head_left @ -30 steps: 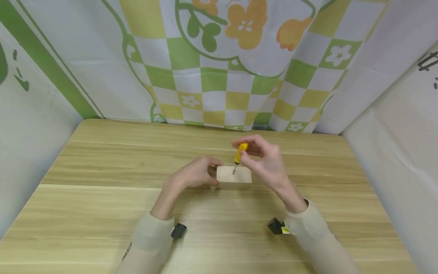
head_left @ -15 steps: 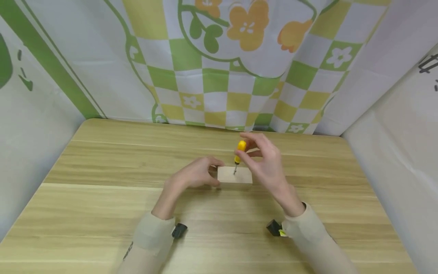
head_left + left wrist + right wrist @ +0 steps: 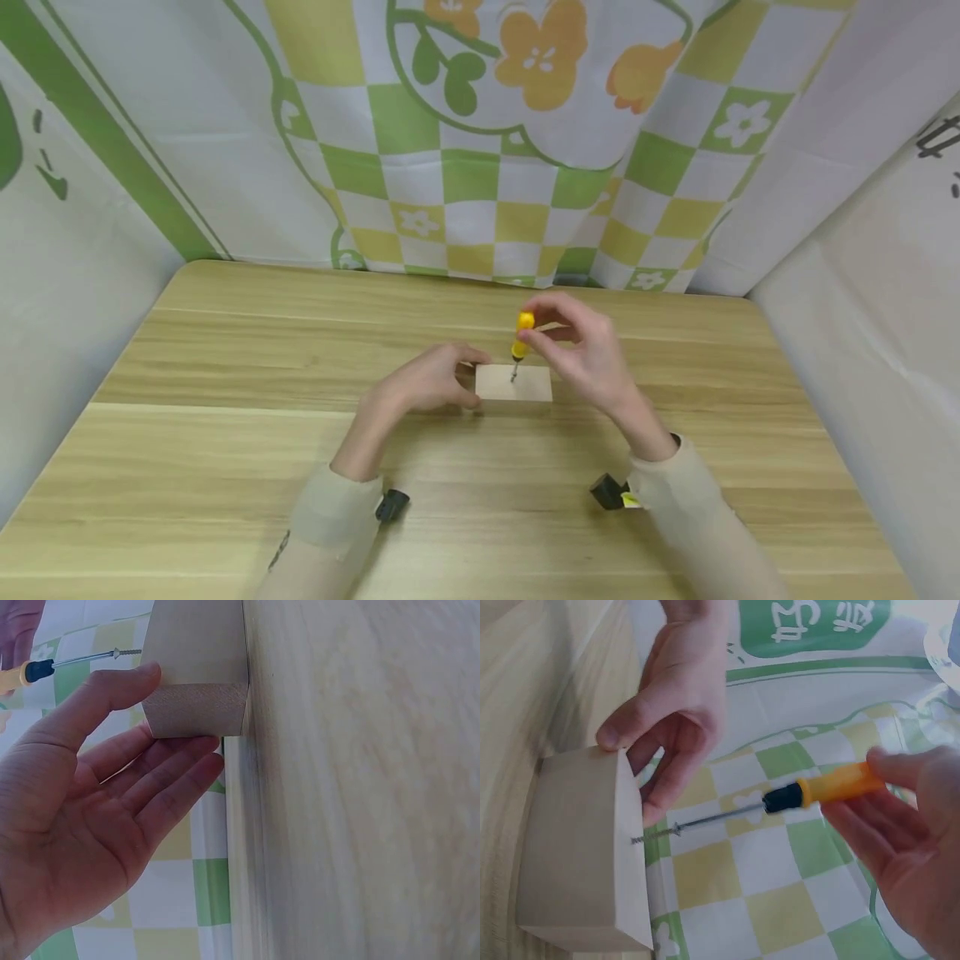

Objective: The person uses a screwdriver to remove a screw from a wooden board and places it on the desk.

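Observation:
A pale wooden block [image 3: 528, 387] lies on the table, its flat top facing up. My left hand [image 3: 427, 379] grips the block's left end, thumb on the near side and fingers on the far side. A screw [image 3: 656, 835] stands in the block's top with much of its thread showing. My right hand [image 3: 588, 354] pinches the yellow handle of a screwdriver [image 3: 840, 784] between thumb and fingers. The screwdriver's metal shaft reaches down to the screw head, and tool and screw stand nearly in line. In the left wrist view the screwdriver [image 3: 37, 671] is partly cut off.
The wood-grain table [image 3: 225, 475] spreads around the block. A checked, flowered curtain [image 3: 480, 183] hangs along its far edge, with pale cloth walls at left and right. Dark wrist cameras [image 3: 392, 506] sit at both cuffs.
My right hand's fingers have shifted around the yellow handle, and the handle's tilt has altered slightly. The block and my left hand stay in place.

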